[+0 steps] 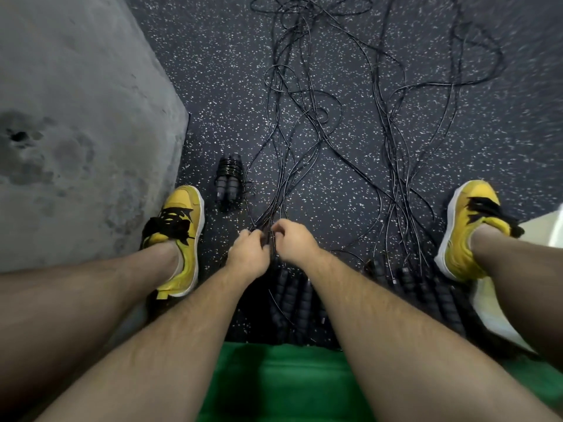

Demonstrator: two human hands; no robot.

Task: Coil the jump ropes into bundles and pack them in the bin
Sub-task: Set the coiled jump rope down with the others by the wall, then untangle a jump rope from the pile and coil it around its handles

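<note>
Single view here, from the head, tipped steeply down and forward onto the speckled rubber floor [335, 208] between the person's spread legs. It sits close: both forearms sweep up from the bottom edge and fill the lower half, with the left hand [248, 254] and right hand [292, 242] meeting just below centre. The left shoe [179, 239] and right shoe [469, 226] frame the two sides. Loose jump ropes [304, 132] run away up the middle to the top edge, the farthest ground in sight. Green cloth [289, 385] lies right beneath the lens. It's wide-angle, so the edges bend, and the top right corner smears.
</note>
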